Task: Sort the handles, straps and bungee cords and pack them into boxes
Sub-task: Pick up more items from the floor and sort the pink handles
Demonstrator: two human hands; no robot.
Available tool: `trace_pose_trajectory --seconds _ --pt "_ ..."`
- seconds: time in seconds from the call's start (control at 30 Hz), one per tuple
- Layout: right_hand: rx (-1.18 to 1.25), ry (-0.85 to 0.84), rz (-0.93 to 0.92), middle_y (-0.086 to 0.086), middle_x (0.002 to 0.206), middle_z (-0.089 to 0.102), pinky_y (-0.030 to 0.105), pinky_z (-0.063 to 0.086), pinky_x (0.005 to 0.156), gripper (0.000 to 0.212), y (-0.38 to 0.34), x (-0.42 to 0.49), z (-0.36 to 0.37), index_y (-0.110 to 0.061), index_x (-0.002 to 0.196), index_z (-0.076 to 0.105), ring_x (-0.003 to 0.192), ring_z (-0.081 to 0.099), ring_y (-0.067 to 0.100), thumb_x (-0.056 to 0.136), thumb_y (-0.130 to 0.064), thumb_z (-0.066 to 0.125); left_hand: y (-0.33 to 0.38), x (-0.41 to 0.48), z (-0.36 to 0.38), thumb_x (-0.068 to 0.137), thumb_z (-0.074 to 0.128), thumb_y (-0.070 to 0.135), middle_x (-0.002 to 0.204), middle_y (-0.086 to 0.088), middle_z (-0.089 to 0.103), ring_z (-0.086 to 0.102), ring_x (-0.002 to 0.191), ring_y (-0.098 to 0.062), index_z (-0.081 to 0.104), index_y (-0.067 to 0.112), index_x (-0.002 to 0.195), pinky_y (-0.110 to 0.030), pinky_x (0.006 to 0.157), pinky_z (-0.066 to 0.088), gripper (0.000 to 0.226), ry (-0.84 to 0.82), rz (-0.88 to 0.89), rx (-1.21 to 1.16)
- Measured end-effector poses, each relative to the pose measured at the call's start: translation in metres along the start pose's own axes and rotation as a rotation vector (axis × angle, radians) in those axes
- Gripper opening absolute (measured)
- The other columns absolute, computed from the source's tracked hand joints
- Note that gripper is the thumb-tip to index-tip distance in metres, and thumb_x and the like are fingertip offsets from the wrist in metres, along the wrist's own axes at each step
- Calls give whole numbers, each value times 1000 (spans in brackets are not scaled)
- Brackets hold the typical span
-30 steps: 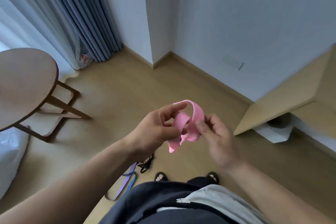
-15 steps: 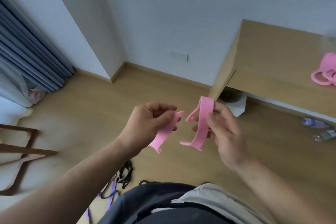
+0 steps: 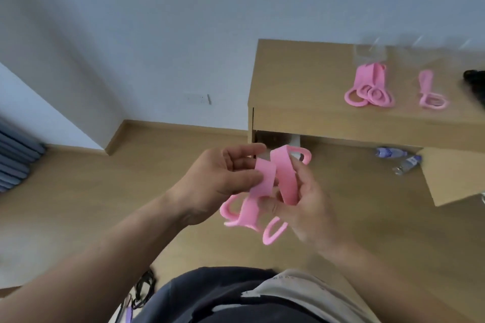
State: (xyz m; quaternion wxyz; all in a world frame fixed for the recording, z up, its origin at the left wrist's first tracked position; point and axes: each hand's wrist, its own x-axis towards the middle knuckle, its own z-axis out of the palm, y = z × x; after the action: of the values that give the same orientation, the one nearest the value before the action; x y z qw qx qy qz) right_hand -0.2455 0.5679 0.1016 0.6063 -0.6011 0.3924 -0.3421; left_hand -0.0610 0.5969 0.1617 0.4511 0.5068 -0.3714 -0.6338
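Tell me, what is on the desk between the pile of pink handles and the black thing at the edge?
One pink handle lies alone on the desk, between the pile and the black thing. The head view shows it.

No writing is legible anywhere; the labels on the floor bottles (image 3: pixel 390 152) are too blurred.

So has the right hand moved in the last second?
Yes: the right hand swung rightward, from left of the wooden desk to in front of its left corner.
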Motion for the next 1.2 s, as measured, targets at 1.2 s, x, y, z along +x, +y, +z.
trace_pose_trajectory --seconds 1.2 --pt "112 802 188 -17 86 72 30 59 55 36 -18 146 -149 -28 93 66 74 73 11 66 -23 88 46 283 78 77 60 48 93 20 69 64 85 4 64 31 111 -9 72 47 38 -282 107 433"
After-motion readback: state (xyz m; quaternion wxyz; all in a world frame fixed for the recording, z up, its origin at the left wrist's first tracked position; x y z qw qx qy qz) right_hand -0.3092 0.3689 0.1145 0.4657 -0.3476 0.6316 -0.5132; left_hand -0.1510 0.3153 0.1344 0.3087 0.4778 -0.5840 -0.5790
